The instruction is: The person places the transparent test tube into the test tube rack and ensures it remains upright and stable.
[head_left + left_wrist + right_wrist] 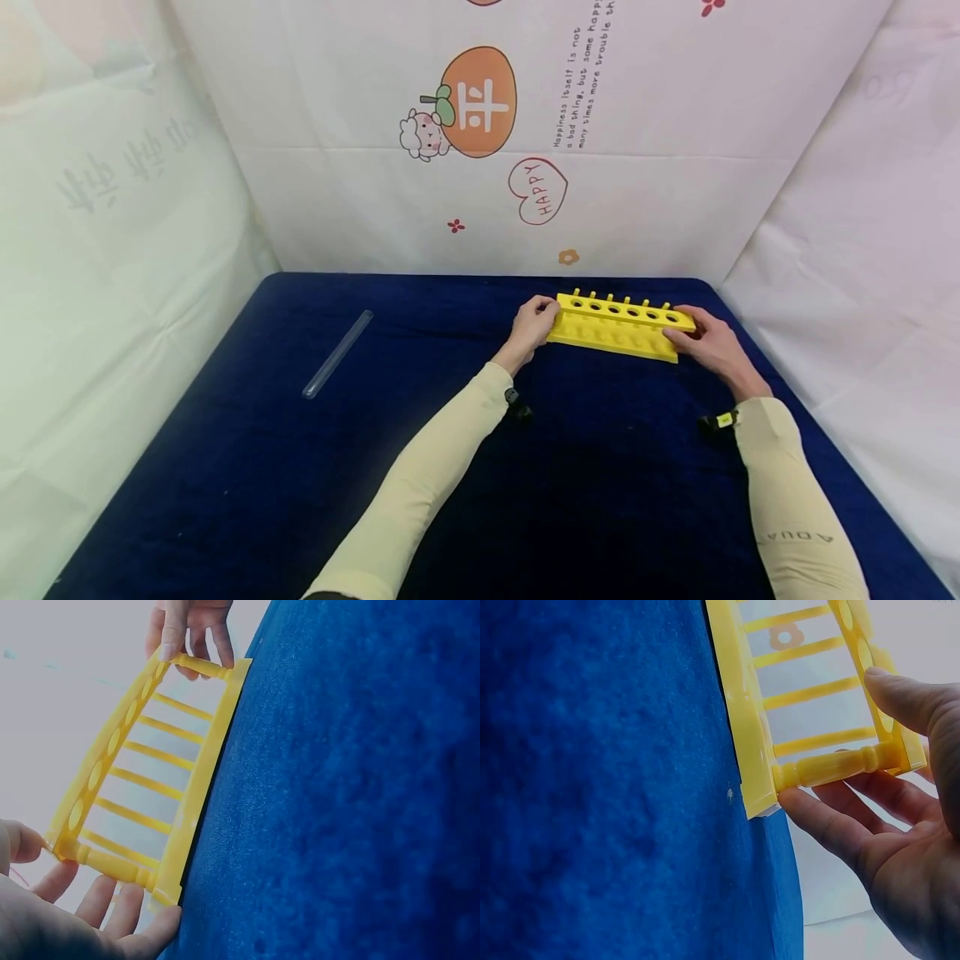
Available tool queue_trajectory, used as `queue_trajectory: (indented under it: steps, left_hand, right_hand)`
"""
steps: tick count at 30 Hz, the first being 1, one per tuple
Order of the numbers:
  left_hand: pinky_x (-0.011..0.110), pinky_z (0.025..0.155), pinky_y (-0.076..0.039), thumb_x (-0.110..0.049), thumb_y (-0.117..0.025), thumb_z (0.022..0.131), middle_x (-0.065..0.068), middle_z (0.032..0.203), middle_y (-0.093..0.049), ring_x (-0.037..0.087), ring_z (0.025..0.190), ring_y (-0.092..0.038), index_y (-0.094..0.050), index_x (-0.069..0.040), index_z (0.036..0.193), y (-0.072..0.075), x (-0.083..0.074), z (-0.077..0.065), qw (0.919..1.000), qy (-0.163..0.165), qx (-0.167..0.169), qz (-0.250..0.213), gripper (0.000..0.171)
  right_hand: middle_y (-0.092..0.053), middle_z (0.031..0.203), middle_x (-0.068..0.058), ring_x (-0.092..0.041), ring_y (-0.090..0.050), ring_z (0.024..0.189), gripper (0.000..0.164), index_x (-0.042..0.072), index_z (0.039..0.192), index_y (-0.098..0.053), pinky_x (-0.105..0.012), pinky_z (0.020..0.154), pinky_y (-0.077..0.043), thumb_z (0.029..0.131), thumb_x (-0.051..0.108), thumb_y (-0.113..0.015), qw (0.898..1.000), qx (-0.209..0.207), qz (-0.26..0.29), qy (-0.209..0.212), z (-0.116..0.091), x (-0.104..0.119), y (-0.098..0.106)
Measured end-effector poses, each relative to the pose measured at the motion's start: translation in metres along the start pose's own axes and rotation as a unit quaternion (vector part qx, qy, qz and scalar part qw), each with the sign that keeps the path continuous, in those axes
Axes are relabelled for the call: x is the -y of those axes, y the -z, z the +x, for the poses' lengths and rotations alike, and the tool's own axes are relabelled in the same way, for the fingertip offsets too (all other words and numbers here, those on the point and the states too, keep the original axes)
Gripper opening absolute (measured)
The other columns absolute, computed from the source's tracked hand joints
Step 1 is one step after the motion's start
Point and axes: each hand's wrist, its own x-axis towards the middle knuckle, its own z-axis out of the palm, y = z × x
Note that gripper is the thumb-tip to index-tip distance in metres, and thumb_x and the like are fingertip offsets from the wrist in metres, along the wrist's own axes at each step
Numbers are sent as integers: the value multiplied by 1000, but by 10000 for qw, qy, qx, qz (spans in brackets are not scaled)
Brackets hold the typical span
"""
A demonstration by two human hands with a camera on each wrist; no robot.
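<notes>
A yellow test tube rack [615, 335] stands near the back right of the table, a row of round holes along its upper bar and several pegs rising behind. My left hand [532, 325] holds its left end; in the left wrist view the fingers [124, 907] lie along the end post. At the opposite end, my right hand [712, 342] grips the rack, with the thumb over the top bar and fingers beneath it in the right wrist view. The rack's base [744, 712] sits right at the cloth. A clear test tube [337, 354] lies slantwise on the left.
Dark blue cloth [262, 483] covers the table. Behind it hangs a white printed sheet [360, 208], with more white sheeting [862, 292] along both sides. The rack stands close to the table's back edge.
</notes>
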Motion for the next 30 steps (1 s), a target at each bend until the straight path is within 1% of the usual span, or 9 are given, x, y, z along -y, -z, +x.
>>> queue_trajectory:
  steps: [4, 8, 12, 14, 16, 18, 24, 27, 30]
  left_hand:
    - [45, 79, -56, -40, -54, 98, 10, 113, -65, 31, 95, -67, -63, -26, 116, 1, -1, -1, 9999, 20, -92, 38, 24]
    - [45, 77, -55, -39, -53, 98, 13, 115, -65, 34, 96, -66, -63, -25, 116, 4, -1, -2, 10000, 11, -82, 51, 25]
    - [43, 74, -54, -39, -53, 99, 13, 113, -65, 35, 96, -66, -63, -25, 116, 7, 0, -3, 10000, -12, -30, 88, 25]
    - [43, 75, -55, -39, -53, 99, 12, 112, -65, 34, 96, -66, -63, -25, 116, 9, 0, -3, 9999, -16, -29, 95, 24]
    - [44, 76, -55, -39, -53, 99, 11, 113, -65, 34, 97, -66, -63, -25, 116, 9, -1, -3, 10000, -23, -38, 82, 24]
    - [45, 78, -55, -39, -53, 99, 12, 114, -65, 34, 98, -66, -63, -25, 116, 9, -2, -4, 10000, -19, -47, 64, 25]
    - [45, 79, -56, -40, -53, 99, 10, 114, -65, 33, 98, -66, -63, -26, 116, 10, -2, -4, 9999, 45, -52, 84, 25]
    - [44, 80, -56, -40, -53, 98, 9, 114, -64, 32, 101, -66, -63, -26, 116, 11, -1, -4, 9999, 65, -30, 85, 25]
    - [45, 80, -56, -40, -53, 98, 9, 114, -64, 32, 102, -66, -63, -26, 116, 12, -1, -4, 9999, 74, 2, 92, 24]
  right_hand:
    - [-53, 133, -25, -29, -68, 96, 82, 10, 155, -25, -51, 88, -51, 94, 53, -58, 10000, 41, -24, -19, 1, 1, 0]
    - [-53, 133, -26, -30, -67, 98, 83, 10, 155, -25, -51, 88, -51, 94, 55, -57, 9999, 69, -79, -29, 3, 2, -2]
    - [-54, 133, -25, -25, -67, 95, 83, 9, 155, -27, -47, 86, -52, 94, 56, -57, 9999, 47, -147, -68, 2, 3, -4]
    - [-54, 132, -25, -21, -66, 93, 82, 9, 154, -28, -45, 85, -52, 93, 55, -57, 9998, 22, -182, -82, 2, 5, -4]
    - [-54, 133, -25, -21, -66, 93, 81, 9, 154, -28, -44, 85, -52, 94, 54, -57, 9998, 25, -188, -66, 2, 6, -4]
    - [-54, 133, -25, -22, -67, 94, 80, 10, 154, -28, -44, 85, -52, 94, 54, -57, 9998, 18, -181, -58, 3, 7, -4]
    - [-53, 133, -26, -34, -64, 100, 82, 9, 155, -27, -46, 86, -51, 94, 55, -57, 9999, 37, -127, -19, 2, 11, -5]
    - [-53, 132, -26, -35, -64, 101, 83, 8, 155, -27, -46, 85, -50, 93, 56, -56, 9999, 37, -165, -19, 2, 10, -6]
    - [-54, 131, -26, -35, -64, 100, 81, 8, 154, -28, -44, 84, -51, 94, 54, -57, 9998, 19, -190, 0, 3, 9, -7]
